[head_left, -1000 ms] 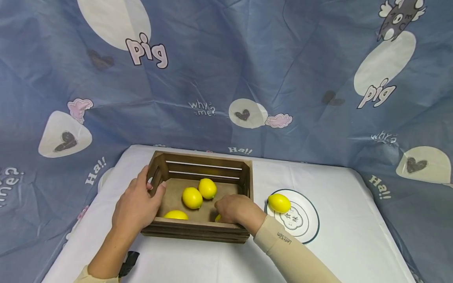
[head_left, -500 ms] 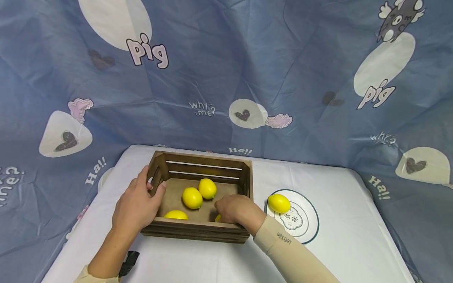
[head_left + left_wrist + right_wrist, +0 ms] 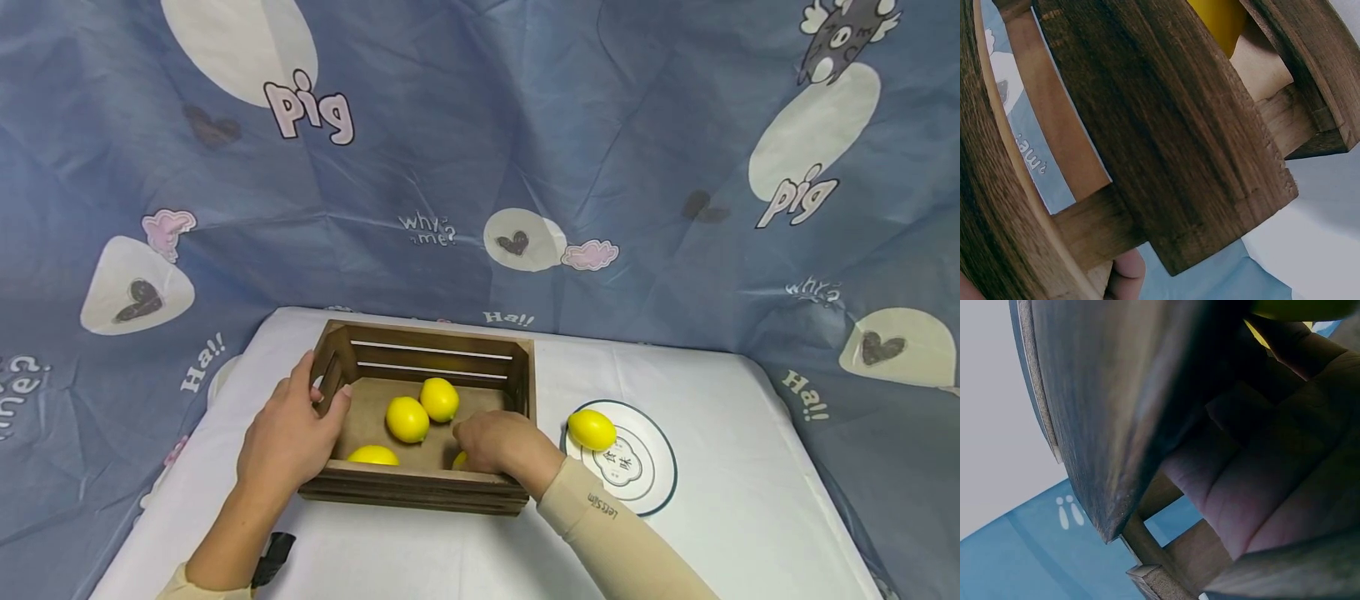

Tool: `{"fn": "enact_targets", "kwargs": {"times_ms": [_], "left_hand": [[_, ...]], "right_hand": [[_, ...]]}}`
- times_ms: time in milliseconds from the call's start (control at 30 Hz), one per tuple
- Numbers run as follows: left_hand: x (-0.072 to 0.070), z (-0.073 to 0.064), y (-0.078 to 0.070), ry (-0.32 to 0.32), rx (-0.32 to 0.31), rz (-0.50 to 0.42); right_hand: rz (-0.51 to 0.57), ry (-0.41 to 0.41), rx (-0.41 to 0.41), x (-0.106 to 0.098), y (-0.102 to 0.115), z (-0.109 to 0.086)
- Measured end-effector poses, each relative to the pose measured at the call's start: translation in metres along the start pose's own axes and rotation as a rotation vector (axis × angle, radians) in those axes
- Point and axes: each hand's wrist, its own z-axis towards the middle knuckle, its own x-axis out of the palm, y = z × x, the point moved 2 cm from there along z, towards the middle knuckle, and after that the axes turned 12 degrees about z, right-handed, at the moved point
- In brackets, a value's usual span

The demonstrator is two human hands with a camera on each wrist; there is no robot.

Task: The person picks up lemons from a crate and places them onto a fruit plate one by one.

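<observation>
A brown slatted wooden crate (image 3: 420, 492) stands on the white-covered table. My left hand (image 3: 292, 433) grips its left end wall; in the left wrist view a fingertip (image 3: 1127, 272) shows below the slats. Down inside the crate's front right corner, my right hand (image 3: 502, 442) holds a lemon (image 3: 461, 460), mostly hidden by the hand and the front wall. In the right wrist view the palm (image 3: 1260, 481) is dark, and a yellow lemon edge (image 3: 1310, 307) shows above the fingers. Two lemons touch mid-crate, one nearer lemon (image 3: 407, 419) and one farther lemon (image 3: 439, 400). Another lemon (image 3: 372, 455) lies behind the front wall.
Right of the crate lies a white plate (image 3: 652, 467) with a dark rim, carrying one lemon (image 3: 592, 430) on its left part. A blue printed cloth (image 3: 450, 167) hangs behind the table. My left wrist wears a black strap (image 3: 273, 558).
</observation>
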Motion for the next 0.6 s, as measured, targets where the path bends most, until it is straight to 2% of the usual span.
{"fn": "enact_targets", "kwargs": {"times_ms": [267,600], "left_hand": [[0.0,0.0,-0.0004,0.001,-0.005,-0.002],[0.0002,0.0003,0.0003,0.0,0.001,-0.006]], "right_hand": [[0.014,-0.012,-0.026,-0.0017,0.0005,-0.0003],[0.025,-0.024,-0.018,-0.0006,-0.0007,0.0006]]}}
